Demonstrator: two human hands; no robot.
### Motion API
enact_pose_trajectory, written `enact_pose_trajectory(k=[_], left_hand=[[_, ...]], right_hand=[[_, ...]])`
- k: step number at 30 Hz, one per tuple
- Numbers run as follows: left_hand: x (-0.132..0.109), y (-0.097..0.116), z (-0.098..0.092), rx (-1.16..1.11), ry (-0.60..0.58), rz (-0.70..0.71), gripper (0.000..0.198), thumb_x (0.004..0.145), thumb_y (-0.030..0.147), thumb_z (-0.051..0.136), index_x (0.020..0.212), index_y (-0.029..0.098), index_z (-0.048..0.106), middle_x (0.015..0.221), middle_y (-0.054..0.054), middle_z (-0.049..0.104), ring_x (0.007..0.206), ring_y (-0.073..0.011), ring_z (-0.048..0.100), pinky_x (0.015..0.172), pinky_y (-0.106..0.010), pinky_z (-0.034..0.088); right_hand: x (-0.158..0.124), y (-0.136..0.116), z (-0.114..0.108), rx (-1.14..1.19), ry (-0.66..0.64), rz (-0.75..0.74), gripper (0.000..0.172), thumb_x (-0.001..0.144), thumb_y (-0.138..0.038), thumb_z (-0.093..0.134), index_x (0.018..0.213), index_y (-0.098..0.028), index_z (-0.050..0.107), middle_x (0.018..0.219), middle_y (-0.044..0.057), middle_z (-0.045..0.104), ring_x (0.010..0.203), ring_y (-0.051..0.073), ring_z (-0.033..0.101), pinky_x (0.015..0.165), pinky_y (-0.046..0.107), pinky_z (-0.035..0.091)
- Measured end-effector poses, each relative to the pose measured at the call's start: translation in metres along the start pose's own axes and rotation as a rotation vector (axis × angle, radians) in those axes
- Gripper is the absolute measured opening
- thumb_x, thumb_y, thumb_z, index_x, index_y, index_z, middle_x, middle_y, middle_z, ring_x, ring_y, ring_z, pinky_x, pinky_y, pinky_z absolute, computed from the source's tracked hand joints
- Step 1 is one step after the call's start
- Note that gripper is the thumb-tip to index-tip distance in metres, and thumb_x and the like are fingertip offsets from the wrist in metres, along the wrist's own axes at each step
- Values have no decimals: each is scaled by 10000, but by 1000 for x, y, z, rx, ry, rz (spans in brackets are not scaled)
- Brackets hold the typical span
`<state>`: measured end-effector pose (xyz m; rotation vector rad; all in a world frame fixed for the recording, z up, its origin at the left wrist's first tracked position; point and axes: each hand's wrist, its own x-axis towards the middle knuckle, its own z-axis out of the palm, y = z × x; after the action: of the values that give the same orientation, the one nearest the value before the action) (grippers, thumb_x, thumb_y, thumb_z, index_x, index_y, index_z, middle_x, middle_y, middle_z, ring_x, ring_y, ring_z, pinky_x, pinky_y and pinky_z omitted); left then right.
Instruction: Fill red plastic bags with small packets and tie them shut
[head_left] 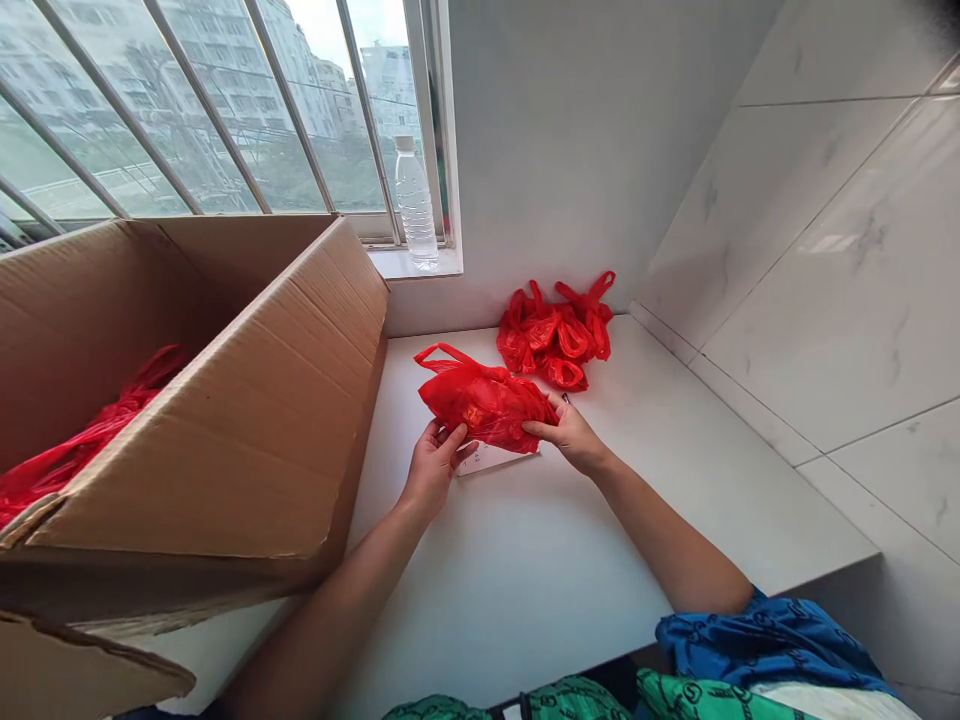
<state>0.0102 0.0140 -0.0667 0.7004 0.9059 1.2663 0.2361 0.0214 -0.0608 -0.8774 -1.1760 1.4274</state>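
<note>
**One red bag in hand, a heap at the wall, more in the carton**

A white table (525, 600) runs beneath a barred window (187, 110) and along a marbled tile wall (840, 280). A clear water bottle (414, 205) stands on the window sill. An open cardboard carton (202, 440) takes up the left side of the view, its flaps raised. Red plastic bags (90, 440) lie bunched inside it, though the carton's near wall hides how many.

At the back of the table, against the wall and well clear of the carton, a heap of red plastic carrier bags (555, 335) lies in loose bundles with handle loops sticking up. That heap appears to be the finished share so far, while the bags in the carton seem to be what is left; the amount left cannot be judged.

A single red carrier bag (484, 400) is bunched in the person's hands, just in front of the heap, with one handle loop pointing left. The left grip (433, 470) curls around its lower edge, and the right grip (570, 432) pinches its other end. A small white card (495, 460) lies partly beneath the bag.
</note>
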Motion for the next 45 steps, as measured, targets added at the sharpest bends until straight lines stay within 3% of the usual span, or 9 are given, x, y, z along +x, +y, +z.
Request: enact_pose_trajectory(k=[6, 10, 12, 16, 21, 30, 37, 42, 45], left_hand=[[8, 9, -9, 190, -43, 120, 439, 795, 325, 744, 1176, 238, 545, 1182, -64, 640, 1109, -225, 634, 896, -400, 591], [12, 11, -26, 373, 110, 153, 460, 828, 380, 692, 1241, 233, 554, 1407, -113, 513, 1343, -270, 480, 1036, -407, 502], [8, 9, -35, 451, 179, 173, 624, 808, 374, 716, 1364, 267, 454, 1471, -118, 442, 1358, -257, 461, 1017, -381, 504], [-5, 5, -36, 570, 112, 209, 629, 790, 441, 723, 1321, 230, 461, 1260, -109, 568, 1027, -195, 634, 727, -282, 569], [-11, 0, -13, 557, -139, 52, 558, 822, 571, 648, 1201, 178, 531, 1103, -91, 642, 821, -178, 665, 633, -290, 572], [1, -6, -2, 484, -255, 72, 395, 781, 456, 729, 1014, 169, 592, 926, -36, 683, 752, -151, 647, 635, -251, 546], [10, 15, -13, 474, -24, 281, 382, 774, 491, 713, 953, 178, 586, 939, -19, 638, 818, -153, 632, 699, -292, 574], [-9, 16, -34, 886, -160, 239, 344, 824, 473, 666, 994, 183, 593, 756, 8, 615, 640, -138, 575, 569, -244, 457], [-27, 24, -26, 1011, -47, 436, 262, 914, 463, 577, 903, 202, 569, 725, 21, 586, 596, -121, 521, 547, -237, 395]], right_hand=[[-11, -15, -2, -357, 72, -176, 526, 786, -369, 772, 1265, -240, 597, 1202, 57, 681, 1102, 237, 639, 992, 402, 502], [-16, -23, -13, -417, -165, 11, 483, 825, -489, 724, 1217, -217, 647, 1139, 58, 701, 1014, 229, 658, 888, 354, 523], [-14, -21, -18, -377, -123, 59, 475, 894, -597, 586, 1100, -183, 695, 1027, 69, 722, 924, 214, 666, 812, 336, 525], [-6, -9, -14, -281, -8, 92, 491, 909, -617, 517, 982, -169, 703, 856, 57, 719, 723, 171, 642, 689, 310, 506], [-8, 4, 12, -299, -319, 73, 271, 846, -428, 673, 960, -188, 723, 1027, 49, 711, 887, 185, 653, 807, 314, 504], [1, 34, 48, -53, -22, 45, 506, 657, -441, 841, 1057, -199, 646, 911, 28, 720, 823, 190, 672, 773, 324, 544], [10, 8, 16, -244, 240, -132, 301, 759, -421, 714, 946, -186, 685, 890, 39, 721, 789, 180, 643, 734, 319, 521], [3, 3, -12, -684, 66, -118, 160, 809, -286, 605, 911, -215, 706, 975, 35, 710, 920, 214, 642, 823, 353, 507], [-1, -2, -11, -781, 79, -134, 254, 837, -255, 561, 1047, -227, 701, 1103, 52, 695, 1024, 227, 633, 896, 383, 506]])
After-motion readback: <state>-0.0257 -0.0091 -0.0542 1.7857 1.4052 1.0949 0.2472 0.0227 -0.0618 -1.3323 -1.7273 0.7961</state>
